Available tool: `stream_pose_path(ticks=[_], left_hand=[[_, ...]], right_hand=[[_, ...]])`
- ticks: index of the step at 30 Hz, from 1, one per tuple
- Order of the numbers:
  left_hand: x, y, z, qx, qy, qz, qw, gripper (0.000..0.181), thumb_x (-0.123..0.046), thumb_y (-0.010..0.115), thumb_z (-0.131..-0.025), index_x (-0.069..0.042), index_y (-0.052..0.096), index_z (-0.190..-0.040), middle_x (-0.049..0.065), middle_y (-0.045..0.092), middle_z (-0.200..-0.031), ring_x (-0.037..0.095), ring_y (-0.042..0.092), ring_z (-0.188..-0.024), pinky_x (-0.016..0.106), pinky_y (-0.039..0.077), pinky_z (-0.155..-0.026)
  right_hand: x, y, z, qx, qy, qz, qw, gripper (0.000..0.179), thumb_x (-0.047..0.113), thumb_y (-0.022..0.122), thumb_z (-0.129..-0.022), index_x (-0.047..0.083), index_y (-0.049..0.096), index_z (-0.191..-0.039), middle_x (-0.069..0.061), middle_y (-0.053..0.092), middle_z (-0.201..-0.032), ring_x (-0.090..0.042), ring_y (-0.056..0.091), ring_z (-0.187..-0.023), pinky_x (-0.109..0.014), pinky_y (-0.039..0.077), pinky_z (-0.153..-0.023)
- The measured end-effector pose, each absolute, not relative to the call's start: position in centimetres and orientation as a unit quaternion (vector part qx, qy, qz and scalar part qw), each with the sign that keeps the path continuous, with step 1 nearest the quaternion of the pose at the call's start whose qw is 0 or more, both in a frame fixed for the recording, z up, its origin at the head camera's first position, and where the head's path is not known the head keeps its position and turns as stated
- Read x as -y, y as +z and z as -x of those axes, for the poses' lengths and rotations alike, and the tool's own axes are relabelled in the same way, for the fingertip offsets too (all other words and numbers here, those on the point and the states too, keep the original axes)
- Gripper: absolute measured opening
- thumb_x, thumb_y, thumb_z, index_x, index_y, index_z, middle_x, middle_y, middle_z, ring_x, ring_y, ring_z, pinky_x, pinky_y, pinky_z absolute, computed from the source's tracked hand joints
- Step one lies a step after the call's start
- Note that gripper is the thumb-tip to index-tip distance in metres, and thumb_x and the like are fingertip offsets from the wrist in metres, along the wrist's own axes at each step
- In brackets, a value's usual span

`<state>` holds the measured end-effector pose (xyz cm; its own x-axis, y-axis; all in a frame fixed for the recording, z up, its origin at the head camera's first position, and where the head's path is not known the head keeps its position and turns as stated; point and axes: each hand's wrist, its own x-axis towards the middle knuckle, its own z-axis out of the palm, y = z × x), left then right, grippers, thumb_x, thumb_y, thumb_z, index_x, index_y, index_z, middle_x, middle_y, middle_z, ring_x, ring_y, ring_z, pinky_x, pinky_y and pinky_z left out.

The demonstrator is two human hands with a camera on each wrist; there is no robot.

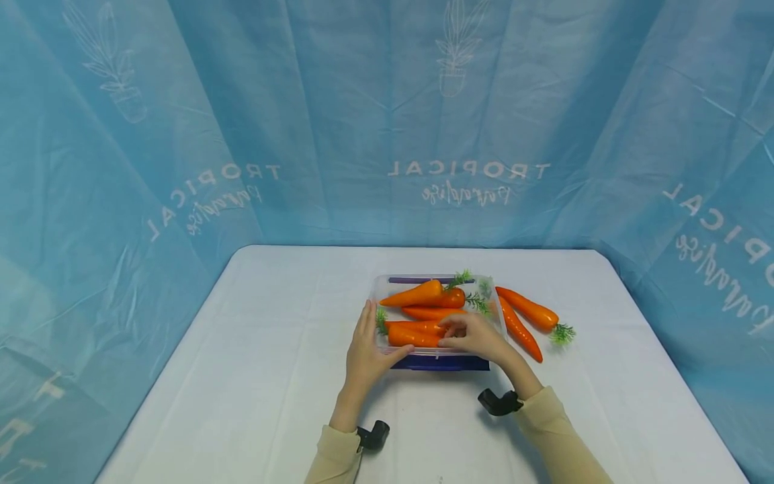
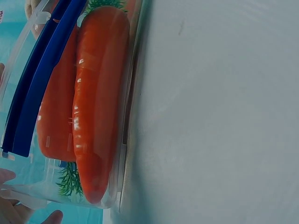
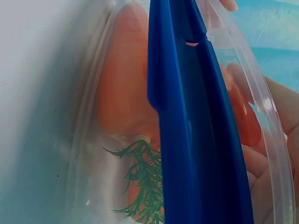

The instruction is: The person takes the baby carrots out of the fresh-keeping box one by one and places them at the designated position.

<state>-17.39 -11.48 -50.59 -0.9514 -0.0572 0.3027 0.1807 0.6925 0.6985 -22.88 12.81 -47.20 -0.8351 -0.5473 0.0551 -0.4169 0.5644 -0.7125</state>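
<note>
A clear plastic container (image 1: 492,329) with blue latches holds several orange carrots, lying crosswise and piled up to its rim. My left hand (image 1: 365,353) rests against the container's left side, its fingers straight and the thumb at the near left corner. My right hand (image 1: 478,336) reaches over the near right rim and pinches the right end of a carrot (image 1: 417,327) near the front wall. The right wrist view shows that carrot's tip (image 3: 247,123) against the fingers, partly behind the blue latch (image 3: 201,121). Through the wall in the left wrist view, a large carrot (image 2: 100,102) lies at the bottom.
Two more carrots lie on the white table right of the container: one with a green top (image 1: 532,309) and one slimmer carrot (image 1: 520,331) in front of it. The white table (image 1: 290,349) stretches around, with a blue printed curtain (image 1: 363,121) behind and at both sides.
</note>
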Motion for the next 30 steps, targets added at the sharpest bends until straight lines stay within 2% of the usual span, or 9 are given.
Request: stream_pose_path(ticks=[13, 21, 30], left_hand=[[11.58, -50.83, 17.51, 0.904, -0.398, 0.036, 0.152, 0.114, -0.058, 0.078, -0.068, -0.014, 0.017, -0.154, 0.007, 0.019, -0.160, 0.030, 0.026, -0.146, 0.053, 0.031, -0.114], [11.57, -50.68, 17.18, 0.903, -0.402, 0.034, 0.146, 0.114, -0.057, 0.078, -0.068, -0.012, 0.018, -0.153, 0.007, 0.019, -0.160, 0.031, 0.025, -0.146, 0.055, 0.030, -0.114], [11.61, -50.71, 17.28, 0.902, -0.403, 0.040, 0.151, 0.113, -0.056, 0.078, -0.069, -0.012, 0.017, -0.153, 0.007, 0.018, -0.161, 0.030, 0.025, -0.146, 0.055, 0.030, -0.114]], right_hand=[[-13.00, -46.79, 22.97, -0.869, -0.398, 0.272, 0.112, 0.035, 0.029, 0.075, -0.082, 0.003, 0.069, -0.104, -0.001, 0.065, -0.074, -0.008, 0.054, -0.063, -0.021, 0.050, -0.060], [-13.08, -46.92, 22.86, -0.863, -0.417, 0.255, 0.128, 0.035, 0.025, 0.077, -0.079, 0.002, 0.069, -0.104, -0.005, 0.070, -0.082, -0.010, 0.059, -0.069, -0.021, 0.052, -0.064], [-13.14, -46.91, 22.79, -0.868, -0.403, 0.270, 0.103, 0.035, 0.026, 0.075, -0.081, 0.003, 0.070, -0.108, -0.008, 0.073, -0.093, -0.012, 0.065, -0.078, -0.021, 0.056, -0.070]])
